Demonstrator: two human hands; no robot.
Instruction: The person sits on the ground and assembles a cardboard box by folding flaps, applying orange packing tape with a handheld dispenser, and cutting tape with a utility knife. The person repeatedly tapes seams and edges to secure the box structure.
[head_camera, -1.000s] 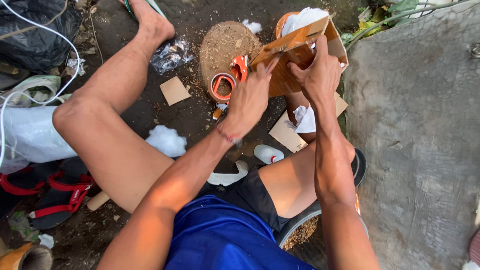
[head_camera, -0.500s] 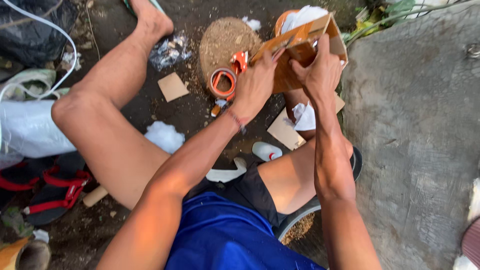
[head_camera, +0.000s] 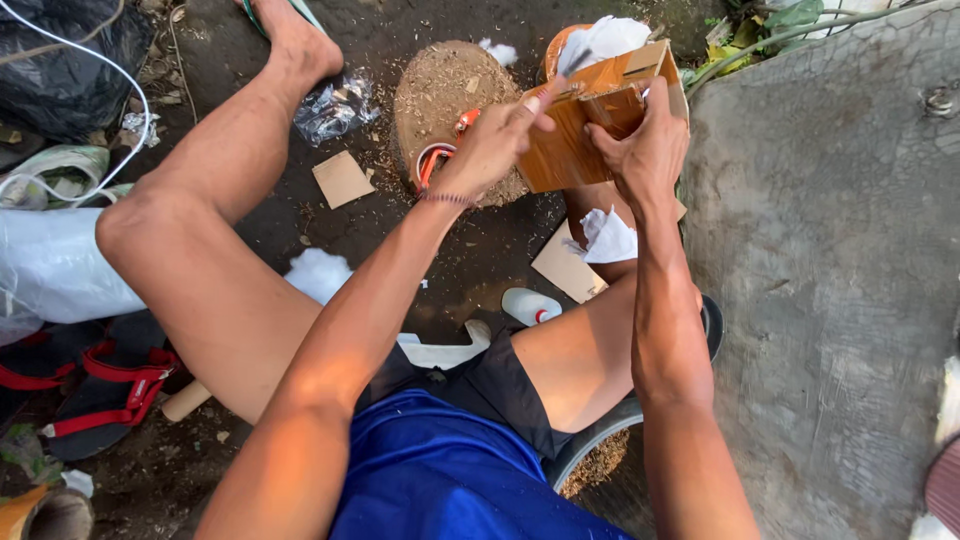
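My left hand (head_camera: 497, 140) and my right hand (head_camera: 645, 150) both grip a small open brown wooden box (head_camera: 585, 130), held above the ground between my knees. The left fingers press on its near left edge, and the right hand wraps its right side with the thumb on the front. White paper (head_camera: 605, 38) pokes out beyond the box. Under the box sits a round wooden stump (head_camera: 440, 90) strewn with sawdust, with orange-handled scissors (head_camera: 440, 155) partly hidden behind my left hand.
A small white bottle (head_camera: 530, 306) lies by my right thigh. Cardboard pieces (head_camera: 342, 178) and crumpled white paper (head_camera: 608, 238) lie on the dirt. Red-strapped sandals (head_camera: 95, 385) lie at the left. A grey concrete slab (head_camera: 830, 280) fills the right side. A black bag (head_camera: 60, 60) sits at top left.
My hands have kept their grip on the box and turned it slightly. My left fingers have shifted up along its edge. The view has drifted a little.
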